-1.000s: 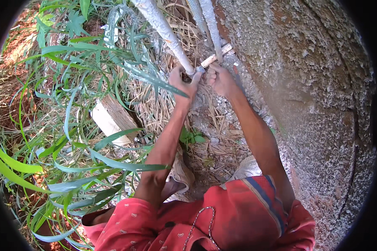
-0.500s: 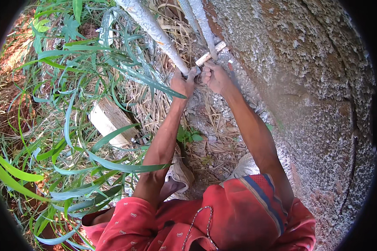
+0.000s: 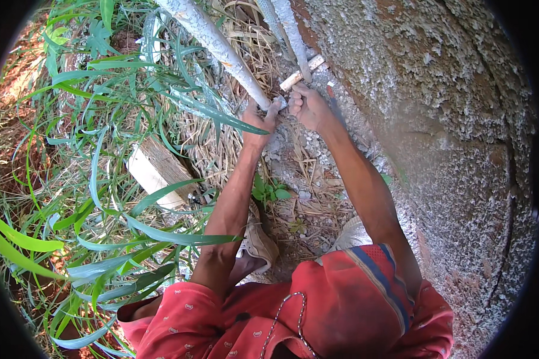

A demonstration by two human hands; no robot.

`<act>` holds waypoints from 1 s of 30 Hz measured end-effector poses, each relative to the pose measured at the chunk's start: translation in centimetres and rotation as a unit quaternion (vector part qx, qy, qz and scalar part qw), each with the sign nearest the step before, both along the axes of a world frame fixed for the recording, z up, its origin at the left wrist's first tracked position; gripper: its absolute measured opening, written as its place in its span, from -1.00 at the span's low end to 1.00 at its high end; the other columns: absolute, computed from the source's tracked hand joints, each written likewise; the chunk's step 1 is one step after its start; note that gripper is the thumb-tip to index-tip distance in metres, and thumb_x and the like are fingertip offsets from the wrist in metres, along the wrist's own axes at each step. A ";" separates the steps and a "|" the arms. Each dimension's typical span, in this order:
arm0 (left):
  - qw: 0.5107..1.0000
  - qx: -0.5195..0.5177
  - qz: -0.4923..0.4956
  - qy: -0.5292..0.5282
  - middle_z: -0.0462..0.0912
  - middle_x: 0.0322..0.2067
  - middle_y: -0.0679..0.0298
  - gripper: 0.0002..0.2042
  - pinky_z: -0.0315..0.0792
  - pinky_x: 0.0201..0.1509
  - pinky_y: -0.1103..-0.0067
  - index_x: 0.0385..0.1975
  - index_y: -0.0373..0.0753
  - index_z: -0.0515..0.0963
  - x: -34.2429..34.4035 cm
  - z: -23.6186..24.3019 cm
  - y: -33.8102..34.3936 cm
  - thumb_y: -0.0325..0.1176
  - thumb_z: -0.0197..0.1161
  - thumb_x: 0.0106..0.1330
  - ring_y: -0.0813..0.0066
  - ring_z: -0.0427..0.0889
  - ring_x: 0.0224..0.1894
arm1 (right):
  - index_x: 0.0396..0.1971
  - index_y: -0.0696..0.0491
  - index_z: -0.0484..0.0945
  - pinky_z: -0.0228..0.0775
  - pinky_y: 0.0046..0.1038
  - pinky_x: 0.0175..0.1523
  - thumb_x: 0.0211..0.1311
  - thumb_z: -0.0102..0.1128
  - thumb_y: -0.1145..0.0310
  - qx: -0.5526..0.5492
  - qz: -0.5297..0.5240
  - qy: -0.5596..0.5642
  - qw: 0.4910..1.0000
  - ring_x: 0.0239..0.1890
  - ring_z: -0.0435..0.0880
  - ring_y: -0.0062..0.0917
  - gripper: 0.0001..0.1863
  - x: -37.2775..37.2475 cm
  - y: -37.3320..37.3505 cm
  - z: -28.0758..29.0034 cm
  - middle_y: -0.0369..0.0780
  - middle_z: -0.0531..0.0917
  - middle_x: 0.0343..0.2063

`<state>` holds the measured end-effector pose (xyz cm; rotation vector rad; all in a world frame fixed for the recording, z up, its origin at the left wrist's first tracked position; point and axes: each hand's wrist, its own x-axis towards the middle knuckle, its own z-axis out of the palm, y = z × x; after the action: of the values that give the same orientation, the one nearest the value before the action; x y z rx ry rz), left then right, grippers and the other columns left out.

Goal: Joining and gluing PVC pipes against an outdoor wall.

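My left hand [image 3: 257, 124] is closed round the lower end of a whitish, dust-coated pole [image 3: 221, 51], its thumb on the right side and fingers on the left. A small pale grey chunk [image 3: 281, 102] shows at the thumb's tip. Just to the right, my right hand [image 3: 309, 110] is closed with its fingers curled in. Whatever it grips is hidden. Its upper knuckles lie against or just below a short pale stick [image 3: 302, 73], which sits crosswise by the foot of a second whitish pole [image 3: 293, 37].
A large rough rock face [image 3: 449, 119] rises along the right. Long green leaves [image 3: 179, 239] reach in from the left, one across my left wrist. A cut wood block [image 3: 161, 170] lies in the grass. My shoe [image 3: 259, 242] stands on straw and stone chips.
Both hands keep nearly the same places and grips. The left pole leans slightly further left, and more of the pale chunk shows between my hands.
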<state>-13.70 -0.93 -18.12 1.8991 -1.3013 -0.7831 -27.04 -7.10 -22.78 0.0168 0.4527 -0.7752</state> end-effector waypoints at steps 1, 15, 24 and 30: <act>1.000 0.001 0.000 0.002 0.50 -0.48 0.24 -0.67 0.40 -0.54 0.64 -0.29 -0.38 0.40 -0.2 0.5 0.1 -0.24 0.25 0.11 0.59 0.50 -0.56 | -0.46 -0.04 0.26 0.15 -0.65 -0.57 0.17 -0.09 0.45 -0.003 0.000 0.003 1.000 -0.68 0.26 -0.73 -0.93 0.0 0.0 -0.1 -0.43 0.27 -0.69; 1.000 0.007 -0.007 0.016 0.53 -0.56 0.16 -0.70 0.37 -0.36 0.50 -0.31 -0.35 0.42 0.0 0.7 0.7 -0.25 0.24 0.09 0.43 0.49 -0.50 | -0.46 -0.04 0.26 0.13 -0.66 -0.58 0.18 -0.12 0.47 0.000 0.001 0.011 1.000 -0.68 0.25 -0.73 -0.93 0.0 0.1 0.5 -0.43 0.28 -0.68; 0.972 0.094 -0.096 -0.191 0.56 -0.43 -0.02 -0.66 0.41 -0.38 0.52 -0.23 -0.36 0.43 -1.5 7.4 0.3 -0.22 0.18 0.12 0.31 0.58 -0.48 | -0.43 -0.04 0.27 0.11 -0.70 -0.61 0.22 -0.16 0.45 -0.003 0.014 0.017 1.000 -0.68 0.25 -0.76 -0.95 -0.1 -0.1 0.5 -0.44 0.27 -0.69; 0.978 -0.125 -0.107 -0.132 0.53 -0.52 -0.06 -0.78 0.44 -0.35 0.41 -0.31 -0.41 0.46 -4.4 1.9 -5.4 -0.40 0.05 0.13 0.17 0.58 -0.49 | -0.44 -0.03 0.33 0.15 -0.70 -0.63 0.26 -0.25 0.35 0.012 -0.001 0.096 0.995 -0.69 0.27 -0.76 -0.86 0.9 -0.1 1.0 -0.45 0.33 -0.67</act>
<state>-18.08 -6.32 -16.27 1.7213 -1.7044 -0.4519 -26.15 -7.18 -21.77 -0.0365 0.6451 -0.7769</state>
